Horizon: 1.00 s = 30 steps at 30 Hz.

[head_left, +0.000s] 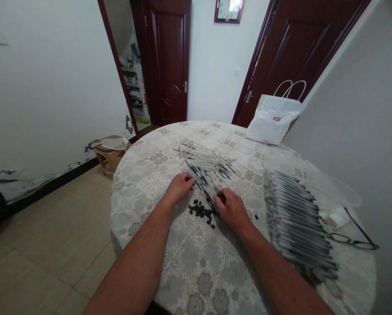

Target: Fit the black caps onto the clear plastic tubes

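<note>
The fingertips of the left hand [180, 187] are small and partly turned from the camera, its fingers curled inward with the thumb near them, so I cannot tell whether it grips anything; the right hand [232, 206] is bent half closed, with thumb and fingers drawn in at the sticks, and its own back and knuckles hide part of the contact, so whether it has hold of one cannot be told either. The framed, red-edged wall clock [228, 13] is cut off by the top edge, both forearms run out at the bottom, and the long row of thin grey-and-black sticks [297, 218] at the right is smeared by blur, its separate pieces hard to count. The loose heap of slim white and dark plastic-looking sticks [204, 159] lies on the round table under a grey floral cloth [143, 192], just beyond the hands, and a slanting strand of it reaches down between them to the right fingertips. A cluster of tiny black cylindrical pieces [200, 210] sits nearer the body, between the forearms, with one stray piece right of the right hand. Dark-framed eyeglasses [366, 244] lie beyond the blurred row, near the table's right edge
</note>
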Tool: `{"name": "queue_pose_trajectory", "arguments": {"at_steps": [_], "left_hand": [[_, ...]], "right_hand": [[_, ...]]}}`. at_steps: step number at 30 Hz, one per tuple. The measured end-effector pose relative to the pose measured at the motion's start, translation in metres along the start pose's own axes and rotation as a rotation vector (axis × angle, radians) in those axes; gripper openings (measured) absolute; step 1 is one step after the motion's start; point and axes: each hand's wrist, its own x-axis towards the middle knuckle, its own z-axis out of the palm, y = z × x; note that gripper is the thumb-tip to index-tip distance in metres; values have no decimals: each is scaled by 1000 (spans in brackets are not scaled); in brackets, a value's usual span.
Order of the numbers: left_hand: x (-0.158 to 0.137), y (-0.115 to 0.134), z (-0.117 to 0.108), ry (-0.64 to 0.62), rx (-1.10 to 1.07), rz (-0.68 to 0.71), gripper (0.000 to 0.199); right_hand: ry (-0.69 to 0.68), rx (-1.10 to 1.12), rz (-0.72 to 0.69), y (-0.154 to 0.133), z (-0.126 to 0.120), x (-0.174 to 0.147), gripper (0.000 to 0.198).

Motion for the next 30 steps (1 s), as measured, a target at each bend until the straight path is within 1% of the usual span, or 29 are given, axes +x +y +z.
{"name": "queue_pose_trajectory", "arguments": {"at_steps": [1, 4, 6, 9, 12, 14, 16, 20, 23, 26, 30], "left_hand": [[-3, 5, -1, -48, -20, 4, 12], [-13, 18, -1, -262, -126, 40, 28], [-18, 25, 1, -369, -204, 58, 36], [-24, 29, 7, -465, -295, 60, 40], [-26, 28, 16, -520, -280, 95, 33], [-26, 25, 20, -519, -275, 103, 29], [-25, 24, 23, -464, -342, 79, 27], [-21, 27, 20, -311, -653, -10, 28], [-18, 30, 16, -244, -823, -33, 27], [-16, 30, 15, -208, -874, -26, 25], [-15, 27, 15, -215, -873, -24, 25]], "right_hand": [[0, -1, 2, 0, 0, 0, 15], [4, -18, -4, -1, 0, 0, 15], [1, -32, -11, -2, 0, -1, 14], [-13, -37, -37, -5, -1, -2, 13], [-13, -44, -73, -9, -2, -3, 13], [-4, -37, -82, -12, -4, -3, 13], [16, 1, -86, -14, -8, -3, 15], [51, 101, -89, -15, -14, -1, 27], [47, 83, -96, -13, -12, 0, 32], [33, 43, -119, -9, -7, -1, 34], [8, 37, -115, -8, -4, -2, 34]]}}
